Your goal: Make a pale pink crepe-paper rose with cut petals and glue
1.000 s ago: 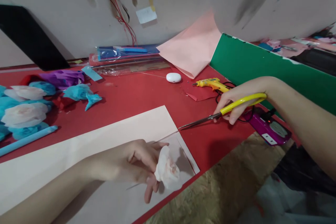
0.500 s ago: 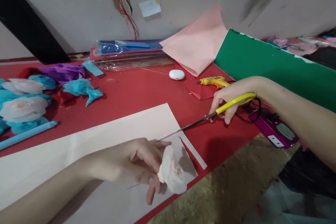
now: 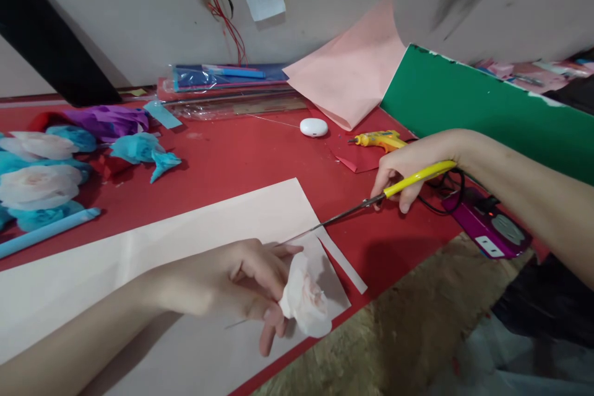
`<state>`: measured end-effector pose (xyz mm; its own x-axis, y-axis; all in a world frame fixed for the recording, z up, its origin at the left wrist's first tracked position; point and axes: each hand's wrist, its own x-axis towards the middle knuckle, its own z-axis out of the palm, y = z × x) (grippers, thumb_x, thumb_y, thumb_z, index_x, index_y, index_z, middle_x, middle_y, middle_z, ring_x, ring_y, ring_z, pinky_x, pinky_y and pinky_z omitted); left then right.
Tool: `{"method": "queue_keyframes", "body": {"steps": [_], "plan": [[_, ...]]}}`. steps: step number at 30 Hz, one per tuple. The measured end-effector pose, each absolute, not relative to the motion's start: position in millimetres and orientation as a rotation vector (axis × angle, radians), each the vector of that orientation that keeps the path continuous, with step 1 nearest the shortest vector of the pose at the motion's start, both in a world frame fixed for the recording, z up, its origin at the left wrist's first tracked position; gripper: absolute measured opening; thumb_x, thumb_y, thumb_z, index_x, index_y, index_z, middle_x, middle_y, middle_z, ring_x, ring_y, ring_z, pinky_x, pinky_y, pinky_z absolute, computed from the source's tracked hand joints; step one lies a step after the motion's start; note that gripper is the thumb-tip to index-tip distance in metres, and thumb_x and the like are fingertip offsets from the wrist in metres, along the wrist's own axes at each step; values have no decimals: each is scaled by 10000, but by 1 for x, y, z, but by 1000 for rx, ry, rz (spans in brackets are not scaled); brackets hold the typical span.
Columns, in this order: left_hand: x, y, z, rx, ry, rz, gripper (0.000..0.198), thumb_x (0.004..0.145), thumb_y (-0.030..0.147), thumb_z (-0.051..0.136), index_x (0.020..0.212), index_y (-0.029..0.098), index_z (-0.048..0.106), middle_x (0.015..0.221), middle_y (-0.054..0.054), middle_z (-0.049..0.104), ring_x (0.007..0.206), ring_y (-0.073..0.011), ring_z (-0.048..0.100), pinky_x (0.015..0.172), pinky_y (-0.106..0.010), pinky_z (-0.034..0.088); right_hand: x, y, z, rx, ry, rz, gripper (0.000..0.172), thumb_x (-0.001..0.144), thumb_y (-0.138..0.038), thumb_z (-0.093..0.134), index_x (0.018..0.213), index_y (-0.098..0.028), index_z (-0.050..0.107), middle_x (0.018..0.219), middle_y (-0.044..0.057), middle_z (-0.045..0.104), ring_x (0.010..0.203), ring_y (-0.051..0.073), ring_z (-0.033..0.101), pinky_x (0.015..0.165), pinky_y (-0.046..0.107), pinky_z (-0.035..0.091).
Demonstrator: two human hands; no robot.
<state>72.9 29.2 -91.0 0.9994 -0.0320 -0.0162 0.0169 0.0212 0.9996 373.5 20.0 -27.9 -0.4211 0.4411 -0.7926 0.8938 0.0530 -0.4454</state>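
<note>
My left hand [image 3: 248, 281] rests on a large pale pink paper sheet [image 3: 153, 260] and pinches a small white-pink paper flower [image 3: 306, 297] between its fingers. My right hand [image 3: 408, 170] grips yellow-handled scissors [image 3: 371, 201]. Their blades reach into the sheet's right edge, close to my left fingertips. A narrow cut strip [image 3: 343, 263] hangs off the sheet's right corner.
A red table [image 3: 232, 161] carries blue, white and purple paper flowers [image 3: 41, 179] at the left, a blue stick [image 3: 46, 232], packs of paper [image 3: 227, 90], a white case [image 3: 314, 127], a yellow glue gun [image 3: 378, 139], a purple power strip [image 3: 487, 226], pink paper [image 3: 352, 74] and a green board [image 3: 487, 114].
The scissors have pushed further left into the sheet, and the cut strip at the right corner has come away from it. My left hand still holds the flower in place.
</note>
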Motion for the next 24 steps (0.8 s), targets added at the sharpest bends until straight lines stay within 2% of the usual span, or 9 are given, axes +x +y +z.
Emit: {"method": "queue_keyframes", "body": {"steps": [4,7,13,19,22,24], "plan": [[71,29,-92,1563,-3,-61,371,815,417,562,672,124,740,587,-115,723,778,-227,643,1101,-399,170,371,19,-26,1351,1897,-1329,312,668,-220,716,950,-90,693,728,15,661,661,125,565,593,226,376],[71,28,-92,1554,-12,-46,363,822,406,558,671,127,736,569,-107,719,781,-225,637,1089,-403,199,367,17,-24,1373,1888,-1337,293,667,-198,708,928,-66,693,728,1,662,659,100,563,592,191,373],[73,28,-92,1534,-20,-30,345,810,383,572,648,119,725,572,-116,714,772,-229,614,1007,-408,323,358,10,-14,1474,1783,-1366,331,668,-133,655,982,-30,665,555,-117,541,539,5,464,514,81,303],[72,28,-93,1506,-2,-36,314,789,364,595,646,117,725,575,-102,704,770,-226,609,998,-387,334,363,6,-2,1636,1654,-1363,430,643,-77,618,1055,44,599,558,-104,595,536,-20,504,517,51,309],[70,28,-94,1515,1,-45,289,790,343,600,660,118,727,578,-98,704,780,-230,609,971,-382,358,368,-1,4,1790,1652,-1301,420,637,-68,594,1041,45,599,552,-120,588,554,-32,516,505,37,282],[70,28,-95,1503,-1,-50,274,792,331,601,673,121,729,592,-94,707,774,-225,610,946,-373,376,369,-12,7,1980,1650,-1270,351,659,-95,578,986,22,629,546,-130,576,540,-37,514,491,32,271]]}}
